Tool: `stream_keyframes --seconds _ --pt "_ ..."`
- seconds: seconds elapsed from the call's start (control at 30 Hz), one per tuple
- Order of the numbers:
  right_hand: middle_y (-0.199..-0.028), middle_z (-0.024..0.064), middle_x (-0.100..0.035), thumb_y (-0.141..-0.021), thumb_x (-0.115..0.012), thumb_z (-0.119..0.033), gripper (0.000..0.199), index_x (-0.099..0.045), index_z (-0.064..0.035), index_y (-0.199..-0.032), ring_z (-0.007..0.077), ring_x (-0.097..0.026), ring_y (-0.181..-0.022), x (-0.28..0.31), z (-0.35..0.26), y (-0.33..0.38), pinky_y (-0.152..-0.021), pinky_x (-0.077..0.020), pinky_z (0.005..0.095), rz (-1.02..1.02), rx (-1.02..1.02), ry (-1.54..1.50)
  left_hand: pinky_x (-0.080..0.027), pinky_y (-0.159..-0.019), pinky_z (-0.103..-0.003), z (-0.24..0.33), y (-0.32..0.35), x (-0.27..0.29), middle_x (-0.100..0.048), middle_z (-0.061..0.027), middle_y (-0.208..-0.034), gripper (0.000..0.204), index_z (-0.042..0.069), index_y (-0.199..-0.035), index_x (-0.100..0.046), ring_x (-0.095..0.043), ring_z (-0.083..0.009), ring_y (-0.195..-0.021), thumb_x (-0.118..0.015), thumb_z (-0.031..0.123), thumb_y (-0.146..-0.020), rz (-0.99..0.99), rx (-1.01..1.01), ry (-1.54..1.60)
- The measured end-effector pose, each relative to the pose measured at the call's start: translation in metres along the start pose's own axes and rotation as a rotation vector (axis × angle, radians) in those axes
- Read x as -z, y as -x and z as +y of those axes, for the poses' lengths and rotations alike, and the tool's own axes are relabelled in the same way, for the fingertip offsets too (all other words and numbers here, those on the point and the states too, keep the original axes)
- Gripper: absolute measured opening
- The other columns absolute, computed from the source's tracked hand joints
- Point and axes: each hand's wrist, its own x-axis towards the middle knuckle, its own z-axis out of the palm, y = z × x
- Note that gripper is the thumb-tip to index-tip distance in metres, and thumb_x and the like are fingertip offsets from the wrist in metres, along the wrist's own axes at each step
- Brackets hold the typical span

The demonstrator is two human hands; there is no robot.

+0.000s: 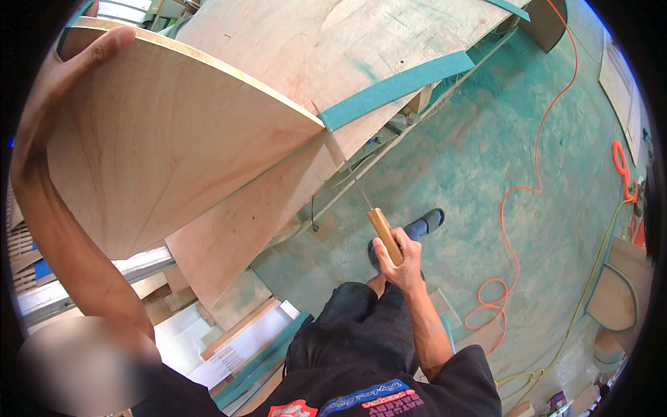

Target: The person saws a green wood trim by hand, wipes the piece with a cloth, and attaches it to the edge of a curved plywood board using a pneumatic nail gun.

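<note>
A curved plywood panel (180, 139) stands on edge over a flat plywood sheet at the upper left. My left hand (57, 87) grips its upper left edge, thumb laid over the rim and the other fingers hidden behind. In my right hand (403, 260) is a handsaw with a pale wooden handle (383, 233). Its thin blade (352, 174), seen nearly edge-on, reaches up to the panel's right-hand corner. There it meets the end of a curved teal strip (396, 87) that runs off to the right. How deep the blade sits in the material, I cannot tell.
The large plywood sheet (278, 38) lies beneath the panel. An orange hose (511, 236) snakes and loops over the green-stained floor (472, 153). Boards and offcuts (246, 333) lie by my legs at lower left. A rounded wooden panel (611, 299) is at the right.
</note>
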Motion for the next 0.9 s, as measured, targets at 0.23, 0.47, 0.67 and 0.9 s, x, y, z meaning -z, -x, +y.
stream_keyframes --seconds 0.23,0.47,0.67,0.9 --pt "-0.06 0.0094 -0.052 -0.093 -0.074 -0.014 0.02 -0.06 -0.0006 -0.087 0.0157 -0.054 -0.051 -0.026 0.007 -0.033 -0.051 -0.0419 0.0319 -0.008 -0.007 -0.014 -0.047 -0.11 -0.046 -0.018 -0.007 -0.017 -0.06 -0.0248 -0.141 0.119 0.007 -0.157 -0.04 -0.06 -0.035 -0.13 -0.068 0.085 -0.072 0.048 0.018 0.048" --pt "-0.062 0.0111 -0.054 -0.093 -0.073 -0.013 0.019 -0.06 -0.0007 -0.089 0.02 -0.056 -0.051 -0.017 -0.002 -0.021 -0.052 -0.0436 0.0321 0.0 0.037 -0.029 -0.054 -0.08 -0.038 0.009 0.006 -0.021 -0.067 -0.0191 -0.101 0.085 0.004 -0.124 -0.06 -0.069 -0.0292 -0.094 -0.081 0.069 -0.073 0.053 0.013 0.257" --pt "-0.063 0.0129 -0.051 -0.092 -0.074 -0.013 0.02 -0.059 -0.0006 -0.091 0.019 -0.055 -0.053 -0.023 -0.001 -0.016 -0.052 -0.043 0.0319 0.006 0.025 0.009 -0.055 -0.085 -0.04 0.001 0.008 -0.026 -0.067 -0.0219 -0.11 0.094 0.005 -0.133 -0.058 -0.069 -0.0324 -0.102 -0.077 0.073 -0.072 -0.06 0.115 0.35" --pt "-0.063 0.0128 -0.053 -0.092 -0.074 -0.014 0.021 -0.057 -0.0016 -0.09 0.0222 -0.052 -0.051 -0.042 0.005 -0.046 -0.052 -0.0439 0.0323 -0.011 0.018 -0.014 -0.057 -0.092 -0.043 0.001 0.01 -0.026 -0.067 -0.0252 -0.121 0.104 0.005 -0.142 -0.055 -0.069 -0.0362 -0.11 -0.073 0.079 -0.071 -0.184 0.224 0.444"
